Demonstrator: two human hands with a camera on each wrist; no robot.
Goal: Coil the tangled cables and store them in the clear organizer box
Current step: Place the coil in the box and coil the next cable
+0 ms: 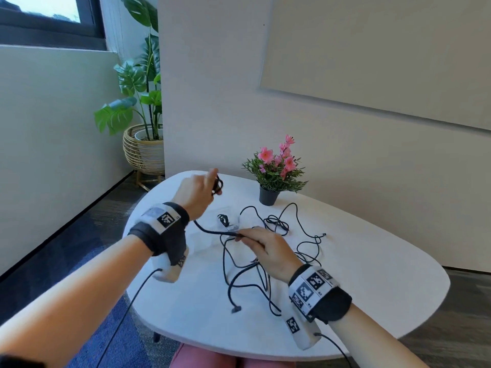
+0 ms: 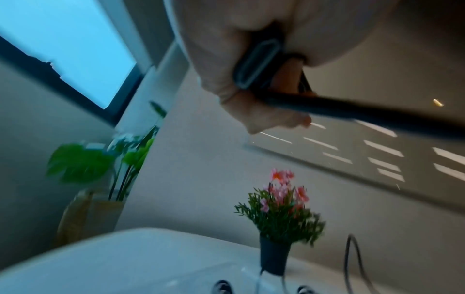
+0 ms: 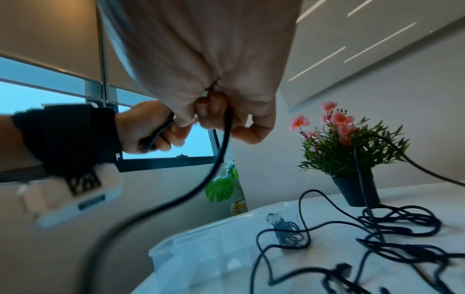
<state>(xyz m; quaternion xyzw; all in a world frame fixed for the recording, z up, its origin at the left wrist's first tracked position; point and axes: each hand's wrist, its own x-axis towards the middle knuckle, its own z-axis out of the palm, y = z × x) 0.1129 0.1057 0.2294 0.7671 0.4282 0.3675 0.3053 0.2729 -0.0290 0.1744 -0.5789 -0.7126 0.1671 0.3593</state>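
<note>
So the person's left hand (image 1: pixel 198 191) is up off the table, fingers wrapped around a small black coil (image 1: pixel 217 185) of cable. The left wrist view shows a plug end tucked in that fist with the cord running out to the side. The same black cable (image 1: pixel 210 231) sags down and across to the right hand (image 1: pixel 267 252), which has it pinched between thumb and fingertips, a bit above the tabletop.

The rest of the tangled cables (image 1: pixel 268 251) are sprawled in loose loops over the middle of the white table (image 1: pixel 372 282), one end trailing toward the near edge. The clear organizer box (image 3: pixel 201 252) sits on the table under and between the hands, lid open I think, hard to tell since it's see-through. One cable already coiled (image 3: pixel 286 231) lies in a far compartment.

Little pot of pink flowers (image 1: pixel 276 170) is at the back of the table, and a big leafy plant (image 1: pixel 138 88) in a wicker basket stands on the floor in the corner.
</note>
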